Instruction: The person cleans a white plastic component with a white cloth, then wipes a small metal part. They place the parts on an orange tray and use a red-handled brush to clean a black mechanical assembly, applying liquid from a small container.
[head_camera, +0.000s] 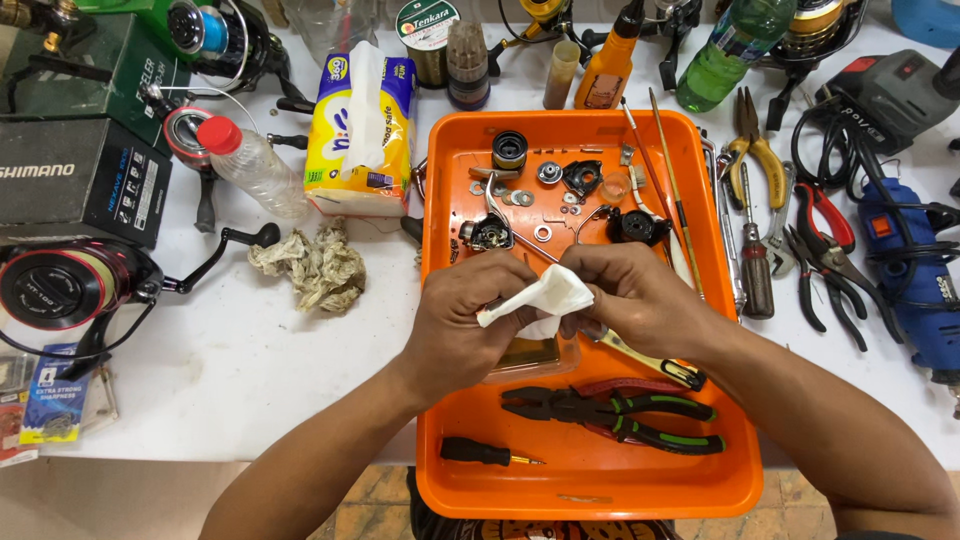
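While both my hands are meeting over the orange tray (445, 300), I am pinching a white tissue (540, 297) between them. My left hand (470, 325) is curling its fingers around the tissue's near end, and my right hand (635, 295) is closing on the far end, where a slim metal tool (650, 362) is sticking out, its long axis running down and right toward the pliers (615, 410). Small reel parts (560, 190) are lying just beyond my knuckles; both hands are equally near the tissue.
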